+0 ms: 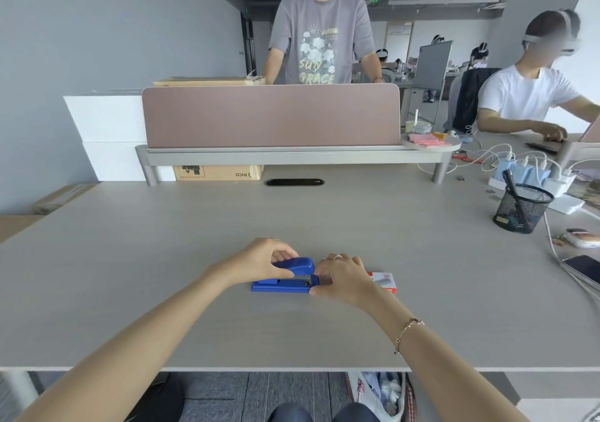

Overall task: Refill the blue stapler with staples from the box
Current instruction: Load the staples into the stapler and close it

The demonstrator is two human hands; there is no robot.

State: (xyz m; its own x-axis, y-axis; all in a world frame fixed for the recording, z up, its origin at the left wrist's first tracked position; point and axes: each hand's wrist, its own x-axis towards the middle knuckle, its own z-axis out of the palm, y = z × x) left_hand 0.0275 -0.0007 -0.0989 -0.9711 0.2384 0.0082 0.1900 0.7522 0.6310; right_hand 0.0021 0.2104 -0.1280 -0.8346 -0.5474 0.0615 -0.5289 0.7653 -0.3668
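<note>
The blue stapler [285,279] lies flat on the desk, its front end pointing right. My left hand [263,261] grips the stapler's blue top cover from the left. My right hand [344,277] rests at the stapler's front end, fingertips touching its nose and base. Whether anything is pinched between those fingers is hidden. Just behind my right hand lies the red and white staple box [384,280], partly covered by it.
A black mesh pen cup [521,209] stands at the right, with a power strip and chargers [532,175] and white cables behind it. A phone [582,269] lies at the right edge. A pink divider [269,115] closes the back; two people work beyond.
</note>
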